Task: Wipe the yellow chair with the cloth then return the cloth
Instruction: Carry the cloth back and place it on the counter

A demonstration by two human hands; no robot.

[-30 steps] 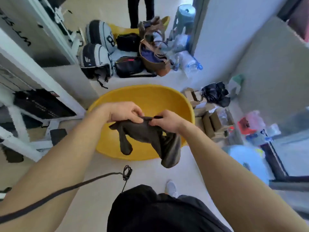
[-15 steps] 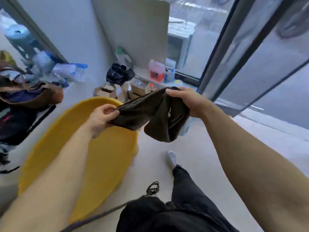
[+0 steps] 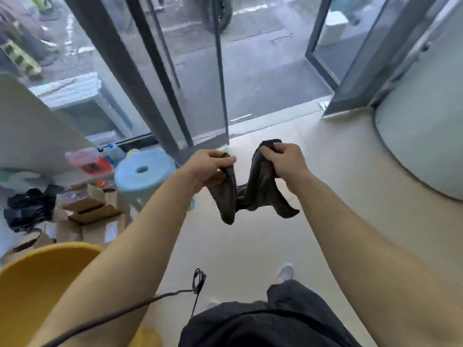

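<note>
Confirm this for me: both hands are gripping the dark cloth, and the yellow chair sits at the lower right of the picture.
Not quite. The head view shows the yellow chair at the lower left, not the lower right. The rest holds: the left hand and the right hand both grip the dark cloth.

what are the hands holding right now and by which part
Both hold the dark cloth: the left hand grips one upper end, the right hand pinches the other; the middle sags between.

Dark grey-brown cloth (image 3: 253, 189), yellow chair (image 3: 42, 279), pale blue stool (image 3: 144, 176), black trousers (image 3: 275, 321), beige floor (image 3: 250, 246)
</note>
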